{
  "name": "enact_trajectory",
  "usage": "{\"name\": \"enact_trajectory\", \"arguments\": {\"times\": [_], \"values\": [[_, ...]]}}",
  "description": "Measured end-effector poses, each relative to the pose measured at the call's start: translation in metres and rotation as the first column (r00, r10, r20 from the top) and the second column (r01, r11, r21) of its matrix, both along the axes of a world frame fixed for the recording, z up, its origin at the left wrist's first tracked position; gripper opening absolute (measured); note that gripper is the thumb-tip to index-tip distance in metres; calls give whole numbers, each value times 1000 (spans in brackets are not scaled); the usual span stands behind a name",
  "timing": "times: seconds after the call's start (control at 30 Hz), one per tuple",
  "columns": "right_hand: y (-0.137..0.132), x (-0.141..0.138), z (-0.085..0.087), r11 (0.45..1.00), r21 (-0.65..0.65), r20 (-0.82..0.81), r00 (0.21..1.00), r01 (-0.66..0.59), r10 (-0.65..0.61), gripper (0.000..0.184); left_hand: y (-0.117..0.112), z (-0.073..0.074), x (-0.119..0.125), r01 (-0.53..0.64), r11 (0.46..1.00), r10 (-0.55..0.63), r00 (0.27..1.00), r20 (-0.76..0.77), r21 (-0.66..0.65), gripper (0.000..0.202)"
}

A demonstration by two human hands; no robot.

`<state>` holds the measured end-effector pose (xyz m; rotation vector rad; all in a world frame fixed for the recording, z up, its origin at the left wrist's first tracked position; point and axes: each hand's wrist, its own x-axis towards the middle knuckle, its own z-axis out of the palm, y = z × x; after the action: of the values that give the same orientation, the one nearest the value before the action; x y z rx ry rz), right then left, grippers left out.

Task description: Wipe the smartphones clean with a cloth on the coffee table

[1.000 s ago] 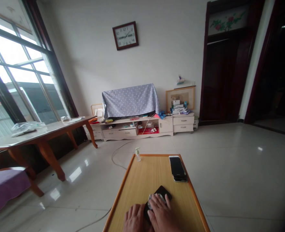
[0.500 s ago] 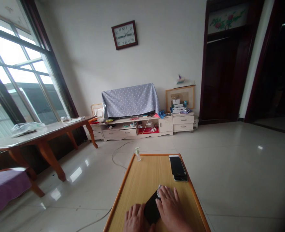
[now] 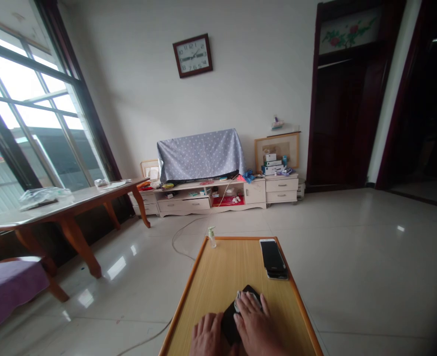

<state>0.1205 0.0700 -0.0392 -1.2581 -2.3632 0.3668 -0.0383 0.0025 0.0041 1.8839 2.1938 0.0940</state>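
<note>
A black phone [image 3: 230,322] lies flat and slanted on the wooden table [image 3: 207,284]. My left hand [image 3: 206,335] holds it along its left side, fingers together and thumb near its lower edge. Over the phone's upper half, my right hand [image 3: 256,324] presses a crumpled grey-white cloth [image 3: 236,300] against the surface under its fingertips. The cloth is mostly hidden beneath those fingers, and part of the phone is covered by the hand.
Stacked phones [image 3: 273,257] lie at the table's far right corner. A small clear pump bottle [image 3: 212,238] stands at the far left corner. Beyond are a low white cabinet [image 3: 255,194] and, to the left, a larger table [image 3: 88,195]. A cable [image 3: 173,242] runs along the floor.
My right hand has slid the cloth slightly left and down across the phone, uncovering its top corner. My left hand stays at the phone's side.
</note>
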Motion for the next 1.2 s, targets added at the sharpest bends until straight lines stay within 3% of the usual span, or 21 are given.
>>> {"name": "enact_trajectory", "arguments": {"times": [0.1, 0.23, 0.3, 0.53, 0.77, 0.9, 0.97, 1.1, 1.2], "values": [[-7, -7, 0, 996, -73, 34, 998, -57, 60, 53, 1, -3, -3, -4, 1000, 4, 1000, 7, -5, 69], [-17, -11, -9, 947, -140, 26, 955, -288, 294, 54, 3, -6, -7, 14, 999, -14, 1000, 14, -38, 63], [-17, -5, -10, 934, -135, 5, 942, -332, 336, 52, 4, -6, -7, 12, 999, -11, 1000, 14, -47, 65], [-10, 26, 19, 993, -108, 91, 994, -45, 55, 51, 0, -4, -2, -1, 1000, 1, 1000, 12, 14, 75], [-10, 30, 27, 991, -136, 153, 988, -10, 31, 56, 0, -8, -6, 15, 999, -16, 999, 30, 49, 76], [-7, 27, 8, 998, -53, 157, 988, 18, -9, 56, 0, -7, -7, 40, 998, -41, 998, 37, 41, 73], [-5, 21, -14, 1000, 24, 129, 991, 19, -22, 57, 1, -8, -8, 41, 999, -42, 998, 36, 28, 75], [-9, -4, -69, 956, 271, 72, 993, -113, 97, 50, 5, -12, -9, 44, 998, -43, 999, 17, -54, 74], [-13, -15, -87, 919, 378, 28, 994, -110, 108, 35, 7, -13, -9, 41, 996, -42, 999, -3, -84, 71]]}}
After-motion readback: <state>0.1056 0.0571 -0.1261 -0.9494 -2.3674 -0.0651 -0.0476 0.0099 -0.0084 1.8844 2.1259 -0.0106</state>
